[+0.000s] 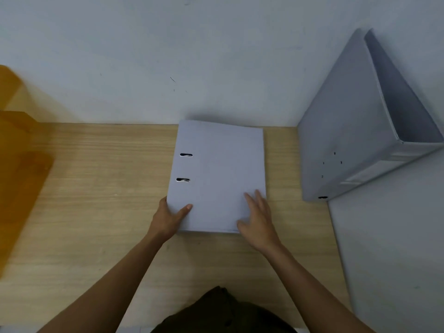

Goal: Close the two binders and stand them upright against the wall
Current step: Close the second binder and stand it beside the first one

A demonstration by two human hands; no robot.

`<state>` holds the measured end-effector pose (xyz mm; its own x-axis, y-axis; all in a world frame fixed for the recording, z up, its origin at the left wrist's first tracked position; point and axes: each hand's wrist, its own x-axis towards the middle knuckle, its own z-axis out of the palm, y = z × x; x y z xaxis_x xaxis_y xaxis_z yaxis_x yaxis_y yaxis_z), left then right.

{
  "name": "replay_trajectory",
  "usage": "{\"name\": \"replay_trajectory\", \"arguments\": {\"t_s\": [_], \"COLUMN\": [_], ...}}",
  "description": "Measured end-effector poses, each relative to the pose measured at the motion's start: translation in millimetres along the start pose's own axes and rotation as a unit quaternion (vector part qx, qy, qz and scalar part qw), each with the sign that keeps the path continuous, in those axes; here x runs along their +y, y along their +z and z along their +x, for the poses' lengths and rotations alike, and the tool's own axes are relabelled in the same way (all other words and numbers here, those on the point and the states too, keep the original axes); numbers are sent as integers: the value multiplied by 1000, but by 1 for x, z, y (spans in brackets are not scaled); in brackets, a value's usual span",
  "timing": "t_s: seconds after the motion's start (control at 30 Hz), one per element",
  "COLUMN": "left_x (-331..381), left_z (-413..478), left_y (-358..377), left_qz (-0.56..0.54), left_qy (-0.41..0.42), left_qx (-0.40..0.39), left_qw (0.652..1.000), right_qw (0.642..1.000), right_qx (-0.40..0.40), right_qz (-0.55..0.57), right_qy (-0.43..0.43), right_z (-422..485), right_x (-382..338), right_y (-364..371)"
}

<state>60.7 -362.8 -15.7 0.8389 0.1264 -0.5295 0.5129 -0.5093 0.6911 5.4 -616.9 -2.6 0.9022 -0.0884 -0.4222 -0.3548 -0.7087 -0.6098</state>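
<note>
A closed grey binder [218,169] lies flat on the wooden desk [96,188], its far edge near the back wall [168,56]. Two slots show near its left edge. My left hand [168,218] grips the binder's near left corner, thumb on the cover. My right hand [258,218] rests flat on the near right part of the cover, fingers spread. A second grey binder [346,131] stands upright in the right corner, leaning against the right wall, its covers slightly apart at the top.
An orange translucent object [19,152] sits at the left edge of the desk. A white side wall [396,236] bounds the desk on the right. Bare wood lies between the orange object and the flat binder.
</note>
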Motion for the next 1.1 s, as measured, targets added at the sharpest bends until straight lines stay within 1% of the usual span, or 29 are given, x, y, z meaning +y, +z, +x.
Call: {"name": "replay_trajectory", "arguments": {"t_s": [0.07, 0.13, 0.2, 0.27, 0.3, 0.37, 0.4, 0.43, 0.5, 0.53, 0.6, 0.63, 0.67, 0.7, 0.77, 0.8, 0.87, 0.93, 1.03, 1.1], "left_x": [1, 2, 4, 10, 15, 25, 28, 30, 34, 38, 50, 58, 67, 76, 97, 108, 130, 144, 154, 155], "left_z": [1, 2, 2, 3, 2, -2, -6, -10, -23, -29, -42, -48, -52, -55, -60, -63, -70, -74, -84, -91], "left_y": [1, 5, 8, 10, 8, 6, 6, 9, 19, 24, 33, 36, 37, 38, 39, 38, 36, 34, 29, 29], "left_qz": [2, -6, -18, -61, -105, -215, -247, -264, -322, -369, -462, -491, -507, -509, -477, -449, -384, -332, -272, -189], "left_qy": [-4, 2, -5, -47, -81, -162, -188, -197, -189, -177, -159, -151, -136, -113, -61, -41, -5, 41, 128, 214], "left_qx": [3, 6, 18, 19, 6, -31, -55, -81, -150, -184, -252, -288, -314, -330, -345, -352, -368, -369, -373, -348], "left_qw": [1000, 1000, 1000, 997, 991, 963, 949, 941, 915, 894, 835, 808, 791, 787, 806, 820, 847, 867, 878, 893], "right_qw": [997, 992, 990, 989, 987, 983, 981, 980, 980, 980, 978, 977, 976, 976, 976, 970, 945, 923, 916, 910], "right_qx": [-68, -120, -142, -146, -150, -169, -179, -184, -178, -171, -153, -144, -139, -128, -94, -76, -57, -51, -24, 0], "right_qz": [-37, -36, -18, 14, 33, 52, 50, 48, 62, 80, 123, 142, 154, 162, 191, 227, 322, 380, 392, 394], "right_qy": [-5, 9, 15, 26, 37, 57, 61, 63, 66, 68, 70, 67, 65, 62, 52, 46, 21, -21, -87, -128], "right_z": [4, 4, 3, 5, 7, 9, 8, 7, 3, 1, -6, -9, -12, -14, -19, -20, -23, -28, -41, -49], "right_x": [3, 9, 13, 11, 9, 3, 0, -4, -11, -15, -22, -25, -27, -29, -32, -34, -37, -42, -48, -45], "right_y": [4, 6, 5, 0, -4, -12, -15, -18, -26, -29, -37, -40, -43, -45, -50, -52, -59, -66, -77, -88]}}
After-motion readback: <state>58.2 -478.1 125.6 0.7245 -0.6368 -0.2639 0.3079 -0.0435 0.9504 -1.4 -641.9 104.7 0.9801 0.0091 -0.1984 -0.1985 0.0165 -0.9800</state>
